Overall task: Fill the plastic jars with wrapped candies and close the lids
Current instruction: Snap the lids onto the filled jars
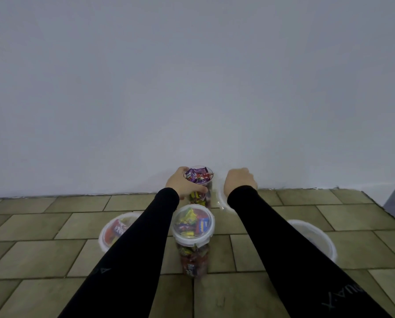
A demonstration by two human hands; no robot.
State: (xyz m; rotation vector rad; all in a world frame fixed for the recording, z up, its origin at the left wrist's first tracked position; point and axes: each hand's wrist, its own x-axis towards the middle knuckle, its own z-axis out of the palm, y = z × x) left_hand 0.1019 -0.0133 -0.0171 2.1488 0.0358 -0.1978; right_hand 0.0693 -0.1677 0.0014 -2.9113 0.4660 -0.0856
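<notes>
- Far jar: clear plastic, tall and round, standing upright by the wall with its long axis vertical and its mouth up, uncovered; shiny wrapped candies, purple and red, heap to the rim.
- Left hand wraps its upper side, thumb across the near face, fingers curled round the far rim, a firm hold.
- Lid: clear, round, thin, with a whitish rim, just right of that jar, tilted up on edge.
- Right hand sits over the lid, knuckles bent and fingers curled down behind it; it appears to grip the top edge, though the fingertips are hidden.
- Near jar: same clear cylinder, upright, white-rimmed lid on, packed with yellow, red and blue wrappers.
- Left jar: lidded, candies inside, half hidden under the black sleeve.
- White tub: round, at the right, partly behind the other sleeve.
- Table: matte olive brick-pattern surface.
- Wall: plain, pale.
</notes>
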